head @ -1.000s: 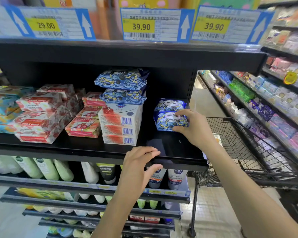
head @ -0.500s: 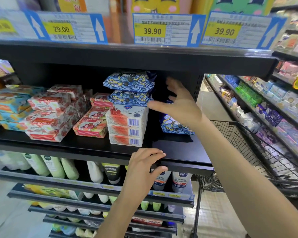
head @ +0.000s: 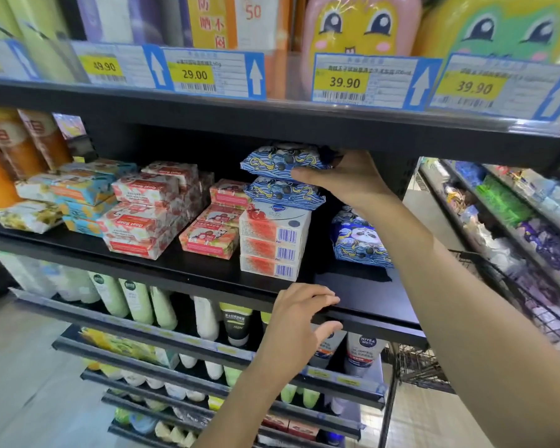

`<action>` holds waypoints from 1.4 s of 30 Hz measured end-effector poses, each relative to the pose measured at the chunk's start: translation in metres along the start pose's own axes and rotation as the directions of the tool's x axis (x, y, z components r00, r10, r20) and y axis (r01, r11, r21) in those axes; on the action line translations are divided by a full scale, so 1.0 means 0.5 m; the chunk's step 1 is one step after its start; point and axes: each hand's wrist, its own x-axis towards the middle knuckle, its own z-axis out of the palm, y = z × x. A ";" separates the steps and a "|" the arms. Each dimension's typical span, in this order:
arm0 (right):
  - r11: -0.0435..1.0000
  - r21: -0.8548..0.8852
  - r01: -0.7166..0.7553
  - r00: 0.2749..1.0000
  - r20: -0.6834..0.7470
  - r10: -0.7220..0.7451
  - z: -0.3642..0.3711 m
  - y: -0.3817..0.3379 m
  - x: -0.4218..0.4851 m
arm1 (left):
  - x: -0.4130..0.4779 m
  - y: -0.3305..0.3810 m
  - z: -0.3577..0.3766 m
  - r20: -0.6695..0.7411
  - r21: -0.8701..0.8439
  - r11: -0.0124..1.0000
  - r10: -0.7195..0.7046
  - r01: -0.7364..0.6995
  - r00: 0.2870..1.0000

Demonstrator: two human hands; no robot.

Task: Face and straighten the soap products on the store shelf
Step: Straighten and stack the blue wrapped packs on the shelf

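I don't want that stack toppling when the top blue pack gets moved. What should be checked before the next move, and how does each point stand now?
1. Right hand grips the top blue pack: ok, thumb under its right end.
2. Second blue pack square on the white boxes: not ok, it overhangs on the right.
3. White boxes stacked in line: ok.
4. Left hand steadies on the shelf edge: ok, it holds the front lip.
5. Panda packs apart from the boxes: ok.
6. Headroom under the upper shelf: cannot tell.
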 end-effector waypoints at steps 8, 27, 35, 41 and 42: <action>0.984 0.178 -0.002 0.980 -0.194 0.037 -0.042 0.021 -0.054 | 0.048 0.053 -0.188 -0.166 -0.396 0.898 -0.276 0.192 0.947; 0.954 0.259 -0.154 0.917 -0.323 0.235 -0.127 0.111 -0.293 | 0.347 -0.053 -0.312 0.268 -0.067 0.917 -0.362 0.393 0.893; 0.941 0.289 -0.179 0.904 -0.328 0.273 -0.138 0.126 -0.325 | 0.362 -0.054 -0.305 0.289 0.037 0.932 -0.355 0.360 0.889; 0.952 0.249 -0.177 0.909 -0.329 0.256 -0.150 0.136 -0.334 | 0.354 -0.041 -0.307 0.278 0.085 0.934 -0.356 0.346 0.892; 0.956 0.233 -0.177 0.916 -0.317 0.247 -0.150 0.139 -0.338 | 0.351 -0.037 -0.307 0.267 0.088 0.934 -0.357 0.346 0.895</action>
